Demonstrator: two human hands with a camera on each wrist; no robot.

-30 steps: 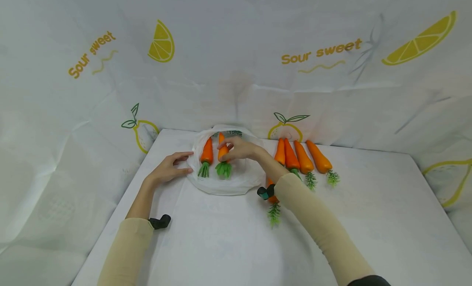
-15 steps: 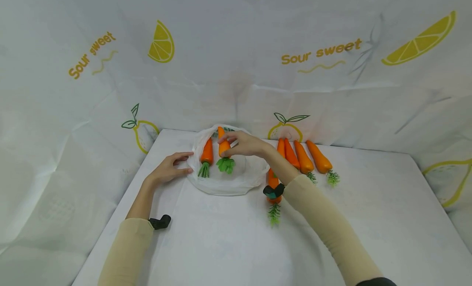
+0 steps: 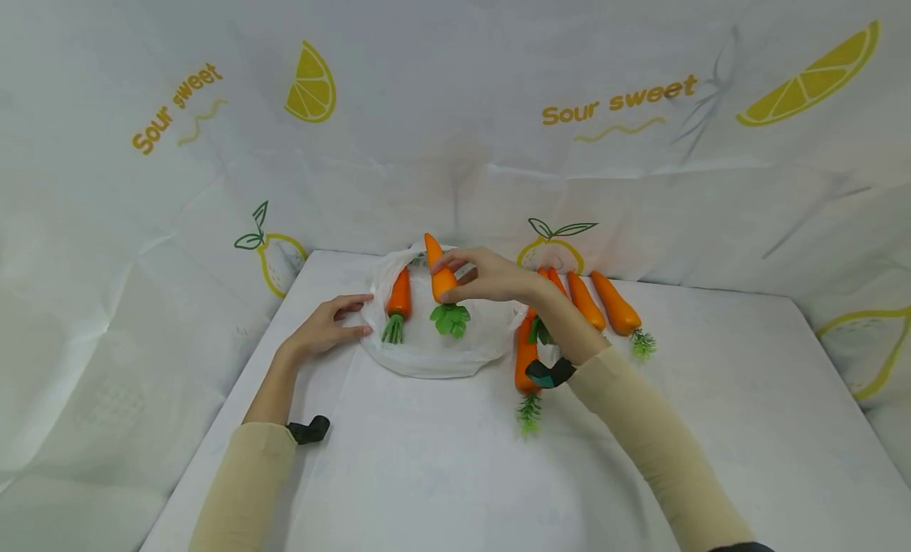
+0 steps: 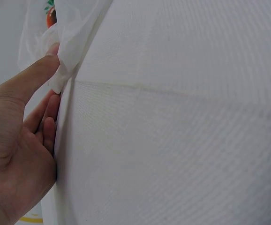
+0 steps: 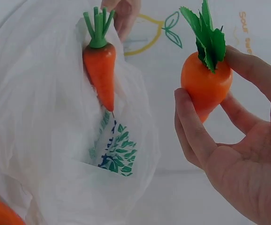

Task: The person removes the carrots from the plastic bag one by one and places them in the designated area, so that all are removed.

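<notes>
My right hand point(image 3: 491, 275) holds an orange toy carrot point(image 3: 443, 281) with broad green leaves above a white plastic bag point(image 3: 427, 362). In the right wrist view, fingers and thumb close round the thick top of that carrot point(image 5: 206, 84), apart from the bag. A second carrot point(image 3: 401, 293), with green stalks, lies on the bag's left part. My left hand point(image 3: 327, 324) rests at the bag's left edge, thumb and fingers spread apart. In the left wrist view, the thumb and fingers touch the crumpled plastic point(image 4: 74, 33); some fingertips are hidden.
Right of the bag lie several more carrots, including a far-right one point(image 3: 616, 303) and a nearer one point(image 3: 526, 362), partly under the right forearm. A white lemon-print sheet point(image 3: 427, 141) hangs behind the white table point(image 3: 427, 473).
My right hand has lifted the leafy carrot off the bag and moved it slightly right and back. The left hand and the second carrot have stayed in place.
</notes>
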